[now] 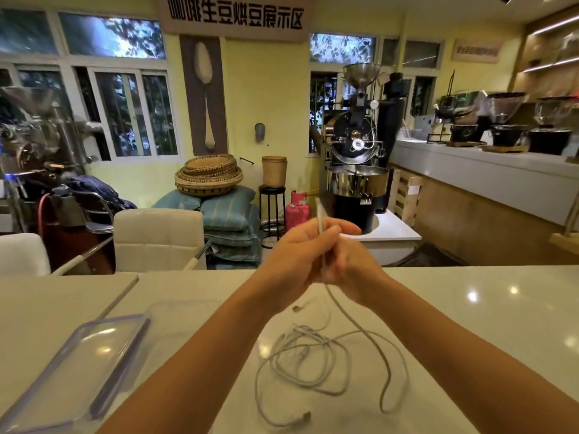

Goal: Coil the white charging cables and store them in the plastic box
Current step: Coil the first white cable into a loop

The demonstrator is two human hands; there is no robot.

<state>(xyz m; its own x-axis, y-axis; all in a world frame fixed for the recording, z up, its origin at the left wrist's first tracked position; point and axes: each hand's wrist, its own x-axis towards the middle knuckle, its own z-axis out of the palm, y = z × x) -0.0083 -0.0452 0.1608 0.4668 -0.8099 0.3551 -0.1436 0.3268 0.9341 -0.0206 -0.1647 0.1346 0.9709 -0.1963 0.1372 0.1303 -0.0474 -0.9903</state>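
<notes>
Clear plastic box (94, 364) at the surface's (470, 308) near-left corner, open room right of it, left hand (297, 255) and right hand (354, 267) raised together mid-surface, both pinching one white charging cable (320, 219), slack trailing to a loose cable tangle (307, 358) near the front edge, glossy white top, coffee roaster (357, 151) behind, coffee grinders (504, 120) far right.

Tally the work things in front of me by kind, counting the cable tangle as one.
White cable tangle: 1
Hands: 2, left hand and right hand, both with a grip on a strand of it
Clear plastic box pieces: 2, purple-rimmed piece and plain piece
Total: 5
</notes>
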